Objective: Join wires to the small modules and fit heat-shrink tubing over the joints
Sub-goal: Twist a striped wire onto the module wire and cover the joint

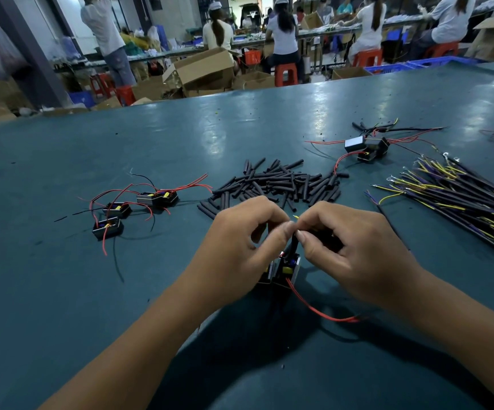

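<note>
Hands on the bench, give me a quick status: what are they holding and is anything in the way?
Left hand and right hand both pinching a wire joint above a module. Tubing pile just beyond, untouched. Nothing blocking.

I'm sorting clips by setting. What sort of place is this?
Most likely a factory assembly floor. A long bench holds a tubing pile, a wire bundle and small modules, while capped workers sit on stools at further benches among cardboard boxes.
</note>
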`<action>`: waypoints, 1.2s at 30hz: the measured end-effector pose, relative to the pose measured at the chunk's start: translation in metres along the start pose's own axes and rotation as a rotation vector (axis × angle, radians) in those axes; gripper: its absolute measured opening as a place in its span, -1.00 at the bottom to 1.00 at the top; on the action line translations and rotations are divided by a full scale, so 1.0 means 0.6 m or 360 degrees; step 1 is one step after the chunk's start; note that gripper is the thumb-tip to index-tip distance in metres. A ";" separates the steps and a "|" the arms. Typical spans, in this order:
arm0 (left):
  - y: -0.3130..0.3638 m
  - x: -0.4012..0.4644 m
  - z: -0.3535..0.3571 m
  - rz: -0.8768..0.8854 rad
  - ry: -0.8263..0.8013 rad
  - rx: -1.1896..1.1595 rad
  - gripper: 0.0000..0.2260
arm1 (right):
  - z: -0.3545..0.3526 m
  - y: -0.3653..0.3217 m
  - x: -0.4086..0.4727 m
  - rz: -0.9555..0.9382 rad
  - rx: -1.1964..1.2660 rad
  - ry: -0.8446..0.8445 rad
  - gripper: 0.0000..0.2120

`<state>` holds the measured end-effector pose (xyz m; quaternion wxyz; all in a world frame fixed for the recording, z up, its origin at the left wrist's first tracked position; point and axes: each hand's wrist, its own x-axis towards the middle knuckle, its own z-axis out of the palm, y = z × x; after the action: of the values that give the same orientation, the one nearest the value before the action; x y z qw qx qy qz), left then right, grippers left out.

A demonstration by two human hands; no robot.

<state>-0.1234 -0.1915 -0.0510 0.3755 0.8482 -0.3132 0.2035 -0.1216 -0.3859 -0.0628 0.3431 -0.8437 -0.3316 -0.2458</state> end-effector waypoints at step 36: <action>-0.020 0.008 -0.017 0.0457 0.0003 0.0367 -0.91 | -0.003 0.001 -0.002 -0.0023 0.0060 0.0011 -0.94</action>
<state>-0.1129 -0.1795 -0.0478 0.2430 0.8321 -0.4053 0.2903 -0.1222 -0.3879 -0.0628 0.3581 -0.8339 -0.3412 -0.2449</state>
